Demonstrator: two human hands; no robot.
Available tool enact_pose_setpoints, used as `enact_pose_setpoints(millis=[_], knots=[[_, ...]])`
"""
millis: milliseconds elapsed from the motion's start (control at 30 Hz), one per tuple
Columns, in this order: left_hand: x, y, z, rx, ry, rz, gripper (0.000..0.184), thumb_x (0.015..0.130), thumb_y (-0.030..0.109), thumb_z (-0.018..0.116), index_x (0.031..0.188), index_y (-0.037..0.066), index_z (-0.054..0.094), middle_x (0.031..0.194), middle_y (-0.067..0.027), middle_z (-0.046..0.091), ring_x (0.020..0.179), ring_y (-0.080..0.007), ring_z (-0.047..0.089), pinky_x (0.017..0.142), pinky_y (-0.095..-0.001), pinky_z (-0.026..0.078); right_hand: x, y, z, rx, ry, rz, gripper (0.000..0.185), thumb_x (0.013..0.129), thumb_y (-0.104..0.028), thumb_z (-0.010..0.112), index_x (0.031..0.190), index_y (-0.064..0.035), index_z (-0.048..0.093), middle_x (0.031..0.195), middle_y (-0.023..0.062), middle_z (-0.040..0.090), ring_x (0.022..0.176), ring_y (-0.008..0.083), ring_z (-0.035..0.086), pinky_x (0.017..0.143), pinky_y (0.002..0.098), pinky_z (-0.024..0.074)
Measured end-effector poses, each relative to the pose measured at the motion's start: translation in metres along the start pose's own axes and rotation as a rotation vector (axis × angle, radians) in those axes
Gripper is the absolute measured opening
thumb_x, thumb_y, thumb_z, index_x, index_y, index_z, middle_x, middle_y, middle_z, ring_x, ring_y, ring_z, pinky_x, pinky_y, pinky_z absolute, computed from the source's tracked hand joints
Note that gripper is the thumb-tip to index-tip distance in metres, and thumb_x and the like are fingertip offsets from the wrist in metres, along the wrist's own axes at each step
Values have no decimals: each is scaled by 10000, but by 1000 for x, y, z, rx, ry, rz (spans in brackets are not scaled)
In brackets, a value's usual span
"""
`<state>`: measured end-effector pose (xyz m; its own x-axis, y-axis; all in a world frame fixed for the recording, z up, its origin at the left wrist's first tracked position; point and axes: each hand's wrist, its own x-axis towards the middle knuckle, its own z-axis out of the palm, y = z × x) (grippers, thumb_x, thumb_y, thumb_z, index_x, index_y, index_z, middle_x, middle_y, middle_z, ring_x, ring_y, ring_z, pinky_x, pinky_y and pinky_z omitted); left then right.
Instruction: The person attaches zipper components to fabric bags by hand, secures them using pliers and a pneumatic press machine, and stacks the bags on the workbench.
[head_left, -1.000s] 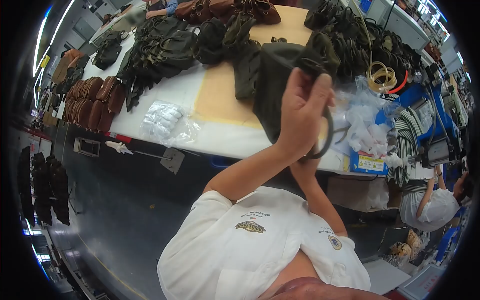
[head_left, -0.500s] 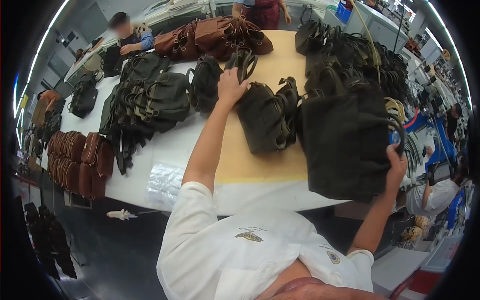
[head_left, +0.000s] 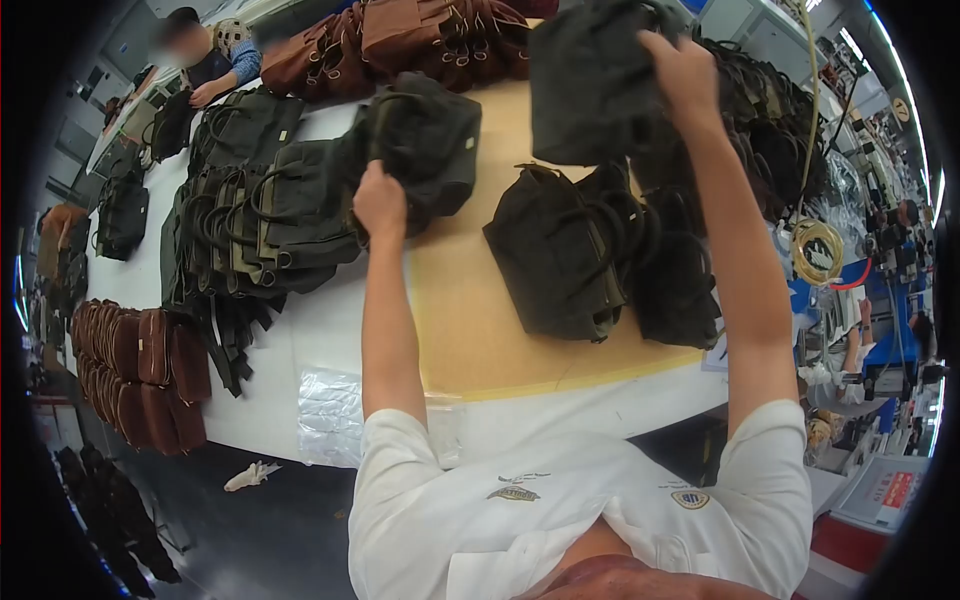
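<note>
My left hand [head_left: 380, 205] is closed at the near side of a dark green handbag [head_left: 445, 140], which stands tilted at the edge of the dark bag pile. The exact grip is partly hidden behind my fingers. At the far side of the tan board, my right hand [head_left: 688, 85] grips another handbag, dark and blurred [head_left: 590, 95], by its upper right part. Below it, on the board, stand a dark handbag with looped handles [head_left: 560, 265] and a further dark bag [head_left: 675, 290] beside it.
Dark handbags [head_left: 300, 200] crowd the left of the white table. Brown bags [head_left: 400, 45] line the back, and brown cases [head_left: 140, 380] are stacked at the left edge. Clear plastic [head_left: 330, 415] lies near me. A person [head_left: 205, 60] sits at the far left.
My right hand has carried the dark bag from the near right to the far side of the board. My left hand has come nearer and left, with a dark bag now at it.
</note>
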<state>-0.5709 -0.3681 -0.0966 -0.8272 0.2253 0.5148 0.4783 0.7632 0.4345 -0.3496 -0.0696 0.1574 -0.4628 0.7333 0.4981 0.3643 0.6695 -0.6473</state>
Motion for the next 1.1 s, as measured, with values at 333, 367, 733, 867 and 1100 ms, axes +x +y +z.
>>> enact_pose_setpoints(millis=[333, 367, 733, 867, 1100], knots=[[7, -30, -64, -141, -63, 172, 321, 863, 88, 645, 1176, 40, 596, 1004, -128, 676, 862, -289, 676, 720, -383, 545, -67, -76, 226, 285, -688, 90, 526, 791, -466, 668, 1034, -2, 721, 1019, 206, 710, 1030, 353, 663, 927, 411, 507], [7, -18, -71, -196, -105, 185, 330, 860, 92, 654, 1180, 39, 596, 1012, -122, 670, 869, -276, 672, 728, -367, 544, -78, -76, 234, 307, -597, 76, 496, 807, -442, 671, 1044, -9, 718, 1021, 195, 713, 1030, 355, 662, 934, 404, 500], [-46, -27, -35, -62, 136, -467, 528, 825, 262, 708, 1266, 19, 548, 1210, -199, 607, 1156, -404, 563, 939, -476, 459, -86, 104, 316, 210, -652, 538, 938, 806, -664, 537, 1515, -84, 336, 1512, 243, 373, 1408, 390, 349, 1154, 448, 261], [-35, -69, -39, -94, 180, -392, 505, 828, 227, 687, 1260, 7, 548, 1123, -237, 662, 1009, -418, 637, 874, -459, 492, -77, 111, 324, 322, -767, 768, 943, 810, -657, 566, 1485, -27, 377, 1508, 214, 399, 1393, 330, 389, 1138, 400, 299], [-6, -130, -57, 131, 243, -231, 357, 877, 218, 629, 1228, 154, 628, 1058, -172, 711, 905, -373, 689, 762, -446, 530, -127, 70, 378, 419, -784, 527, 899, 762, -680, 590, 1398, -50, 520, 1470, 219, 450, 1384, 368, 390, 1151, 400, 300]])
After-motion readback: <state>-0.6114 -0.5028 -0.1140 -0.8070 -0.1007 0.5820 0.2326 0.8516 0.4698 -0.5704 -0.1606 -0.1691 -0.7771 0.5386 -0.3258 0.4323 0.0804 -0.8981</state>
